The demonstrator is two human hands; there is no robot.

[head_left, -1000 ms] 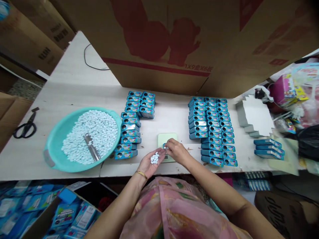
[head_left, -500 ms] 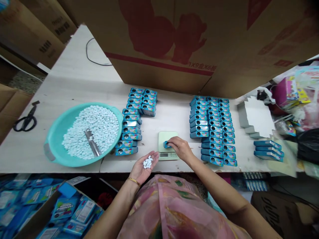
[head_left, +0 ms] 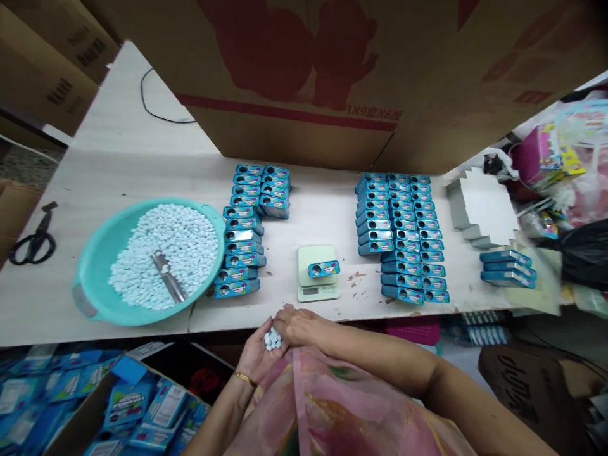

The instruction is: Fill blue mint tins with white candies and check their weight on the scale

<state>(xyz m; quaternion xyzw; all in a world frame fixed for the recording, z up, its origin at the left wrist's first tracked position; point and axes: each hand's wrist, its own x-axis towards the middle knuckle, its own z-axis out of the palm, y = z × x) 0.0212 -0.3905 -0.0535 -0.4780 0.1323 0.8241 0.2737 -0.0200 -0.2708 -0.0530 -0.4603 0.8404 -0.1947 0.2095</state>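
Close to my body, my left hand [head_left: 257,354] is cupped palm up around a small heap of pale candies [head_left: 273,339]. My right hand [head_left: 304,327] lies over the edge of this heap, fingers bent down against the left palm; what its fingertips hold, if anything, is hidden. Beyond both hands, a small blue box [head_left: 323,269] with a round dark opening rests on the pale green scale [head_left: 304,253], touched by neither hand. To the left, a turquoise basin [head_left: 90,266] holds many more such candies [head_left: 183,231] and a metal scoop [head_left: 170,278].
Blue boxes stand in rows left [head_left: 242,259] and right [head_left: 406,234] of the scale. A large cardboard carton [head_left: 294,136] rises behind them. Scissors [head_left: 35,244] lie far left. White cut card [head_left: 489,206] and several flat blue boxes [head_left: 507,269] are at right.
My right hand let go of the blue box, leaving it on the scale, and came back to the candies in my left palm. My left hand drew back toward my body.
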